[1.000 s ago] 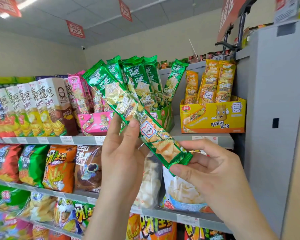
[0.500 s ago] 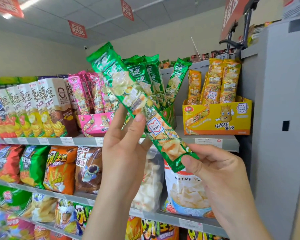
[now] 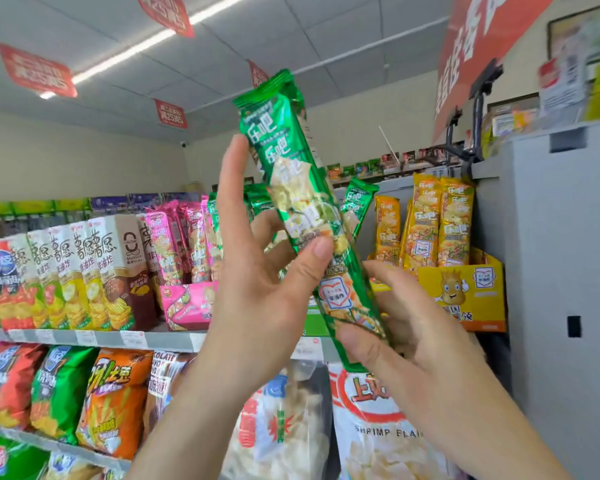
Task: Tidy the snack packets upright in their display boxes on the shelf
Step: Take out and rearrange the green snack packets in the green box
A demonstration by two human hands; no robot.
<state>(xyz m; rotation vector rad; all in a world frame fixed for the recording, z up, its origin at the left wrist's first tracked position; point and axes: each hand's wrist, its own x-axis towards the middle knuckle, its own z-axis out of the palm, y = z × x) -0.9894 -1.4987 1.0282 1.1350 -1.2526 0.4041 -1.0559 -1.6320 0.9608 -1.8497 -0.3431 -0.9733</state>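
Note:
A long green snack packet (image 3: pixel 291 161) is held nearly upright in front of the top shelf, its top tilted a little left. My left hand (image 3: pixel 257 289) pinches its middle between thumb and fingers, with the index finger stretched up along its left side. My right hand (image 3: pixel 409 337) grips its bottom end. Behind my hands stands the green display box (image 3: pixel 314 322), mostly hidden, with more green packets (image 3: pixel 357 202) upright in it. A pink box (image 3: pixel 184 304) with pink packets (image 3: pixel 165 244) stands to its left, a yellow box (image 3: pixel 478 299) with yellow packets (image 3: pixel 426 223) to its right.
Tall chip cartons (image 3: pixel 111 271) fill the shelf's left part. Lower shelves hold large bags, among them an orange bag (image 3: pixel 118 403) and a shrimp flakes bag (image 3: pixel 378 438). A grey cabinet (image 3: pixel 561 271) closes off the right side. Red signs (image 3: pixel 35 69) hang from the ceiling.
Both hands have raised the green packet and turned it from a strong leftward slant to nearly upright. The view has tipped upward and moved closer to the shelf.

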